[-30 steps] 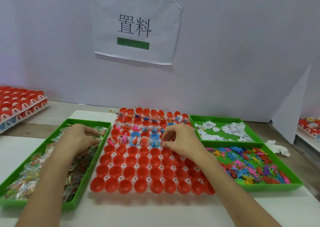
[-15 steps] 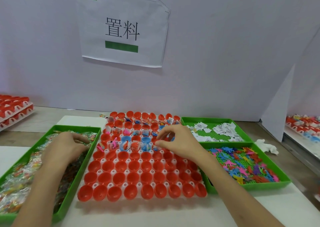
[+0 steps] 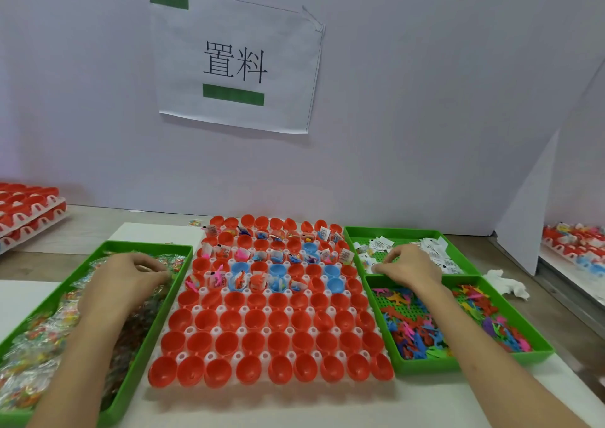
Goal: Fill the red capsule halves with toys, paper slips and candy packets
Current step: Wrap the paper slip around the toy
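A white rack [image 3: 242, 331] holds rows of red capsule halves [image 3: 271, 323]. The far rows hold toys, slips and some blue halves; the near rows are bare. My left hand [image 3: 127, 280] is in the left green tray [image 3: 140, 355], fingers curled and pinching a candy packet [image 3: 165, 272] from the pile of clear packets [image 3: 36, 339]. My right hand [image 3: 409, 267] is over the far right green tray [image 3: 393, 231], thumb and fingers pinching a paper slip [image 3: 376, 265] among the white slips [image 3: 432, 251]. Colourful plastic toys [image 3: 412, 332] fill the near right tray [image 3: 474, 362].
Stacked racks of red halves [image 3: 29, 208] sit at the far left. Another rack with filled capsules [image 3: 576, 244] stands at the far right behind a white partition. A crumpled white tissue [image 3: 504, 283] lies beside the trays. A paper sign [image 3: 235, 64] hangs on the wall.
My right hand left the filled rows of the rack and moved right to the tray of paper slips. My left hand stayed in the candy tray, shifting a little.
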Demonstrator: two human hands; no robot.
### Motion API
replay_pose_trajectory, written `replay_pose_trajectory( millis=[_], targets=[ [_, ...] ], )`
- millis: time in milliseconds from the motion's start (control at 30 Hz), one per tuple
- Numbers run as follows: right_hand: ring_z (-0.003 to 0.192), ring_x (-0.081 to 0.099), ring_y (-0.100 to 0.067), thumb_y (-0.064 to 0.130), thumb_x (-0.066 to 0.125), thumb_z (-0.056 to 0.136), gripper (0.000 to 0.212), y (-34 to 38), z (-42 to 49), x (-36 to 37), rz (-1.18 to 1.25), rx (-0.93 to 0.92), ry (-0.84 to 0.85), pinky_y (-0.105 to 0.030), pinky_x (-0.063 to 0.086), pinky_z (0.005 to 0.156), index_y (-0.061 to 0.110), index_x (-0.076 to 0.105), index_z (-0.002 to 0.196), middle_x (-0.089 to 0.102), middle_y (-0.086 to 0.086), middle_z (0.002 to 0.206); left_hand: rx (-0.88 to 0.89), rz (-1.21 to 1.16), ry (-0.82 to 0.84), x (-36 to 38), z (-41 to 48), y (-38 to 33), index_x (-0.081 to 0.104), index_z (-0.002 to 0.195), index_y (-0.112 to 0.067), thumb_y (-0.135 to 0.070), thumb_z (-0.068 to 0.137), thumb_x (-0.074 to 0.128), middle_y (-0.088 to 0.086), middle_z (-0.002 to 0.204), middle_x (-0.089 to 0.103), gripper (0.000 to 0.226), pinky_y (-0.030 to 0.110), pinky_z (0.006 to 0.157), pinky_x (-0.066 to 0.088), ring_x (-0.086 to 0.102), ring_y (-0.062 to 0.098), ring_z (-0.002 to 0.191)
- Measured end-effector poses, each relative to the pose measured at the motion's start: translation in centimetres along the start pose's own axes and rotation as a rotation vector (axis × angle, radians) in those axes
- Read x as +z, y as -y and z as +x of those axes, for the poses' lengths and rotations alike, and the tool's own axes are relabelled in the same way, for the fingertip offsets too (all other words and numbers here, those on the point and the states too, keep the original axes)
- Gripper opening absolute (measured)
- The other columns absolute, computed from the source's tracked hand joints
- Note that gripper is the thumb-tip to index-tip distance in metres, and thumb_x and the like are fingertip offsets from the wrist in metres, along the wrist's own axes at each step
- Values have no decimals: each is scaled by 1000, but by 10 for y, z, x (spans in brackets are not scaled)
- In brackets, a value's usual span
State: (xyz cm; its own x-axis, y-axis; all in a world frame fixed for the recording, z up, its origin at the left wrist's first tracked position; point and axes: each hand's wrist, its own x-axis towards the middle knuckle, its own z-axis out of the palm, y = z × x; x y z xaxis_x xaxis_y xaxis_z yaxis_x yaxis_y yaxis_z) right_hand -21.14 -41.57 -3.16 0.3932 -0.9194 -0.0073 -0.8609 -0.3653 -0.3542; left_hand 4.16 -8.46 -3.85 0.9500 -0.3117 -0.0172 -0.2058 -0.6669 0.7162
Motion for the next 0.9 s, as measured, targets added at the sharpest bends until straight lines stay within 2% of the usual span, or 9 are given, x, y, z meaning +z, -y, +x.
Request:
replay_pose_trajectory(
  millis=[133,233,433,500,567,633,700,800,900],
  targets=[
    [88,58,-17,37,80,80,23,-3,1,3,94,27,-21,-40,46,97,27,72,99,62,10,84,8,-56,-40,-1,-1,0,70,77,-21,-23,84,79,0,83,67,12,38,72,44,60,22,80],
    [87,64,-19,27,82,79,27,-7,-1,3,219,18,-64,-40,51,90,24,73,103,65,6,82,14,-84,-55,-3,-3,-4,69,77,-20,-24,83,80,2,85,69,14,43,80,49,62,27,87],
    [73,65,-18,24,78,85,12,-19,-4,6,499,-100,-238,-32,49,71,13,75,82,69,1,73,43,-92,-106,-4,-7,-11,68,80,-18,-24,85,79,6,88,72,14,46,81,54,64,28,85],
    [75,66,-31,26,71,92,30,-21,-6,7,521,-136,-277,-36,51,76,3,72,72,69,-12,70,69,-136,-145,-6,-9,-17,67,81,-16,-21,86,78,8,89,72,13,45,79,54,65,28,84],
    [74,62,-41,26,64,97,40,-21,-8,7,551,-154,-303,-31,45,75,-7,69,74,67,-26,72,101,-189,-181,-8,-13,-25,66,83,-14,-17,86,77,11,91,73,12,42,78,52,66,28,84],
    [54,49,-35,23,59,99,46,-22,-10,6,574,-168,-297,-29,37,69,-8,61,66,53,-21,56,139,-235,-201,-9,-17,-33,66,85,-14,-15,86,77,14,91,74,11,40,77,51,68,27,84],
    [52,42,-22,21,60,99,39,-21,-11,5,587,-174,-308,-27,38,63,-5,64,69,50,-15,54,178,-309,-194,-12,-22,-44,68,91,-15,-15,86,77,12,90,76,11,35,72,52,70,22,81],
    [70,61,-10,20,71,92,10,-15,-17,-4,698,-205,-376,-29,48,71,11,74,89,67,5,73,252,-477,-110,-12,-36,-64,71,103,-20,-20,84,79,2,86,77,20,31,72,54,73,14,78],
    [72,69,-10,20,77,86,3,-4,-22,-14,769,-235,-358,-25,49,64,21,74,86,73,6,78,352,-606,12,-5,-56,-90,74,94,-26,-23,84,77,-4,80,78,11,29,76,56,74,11,74]
  ],
)
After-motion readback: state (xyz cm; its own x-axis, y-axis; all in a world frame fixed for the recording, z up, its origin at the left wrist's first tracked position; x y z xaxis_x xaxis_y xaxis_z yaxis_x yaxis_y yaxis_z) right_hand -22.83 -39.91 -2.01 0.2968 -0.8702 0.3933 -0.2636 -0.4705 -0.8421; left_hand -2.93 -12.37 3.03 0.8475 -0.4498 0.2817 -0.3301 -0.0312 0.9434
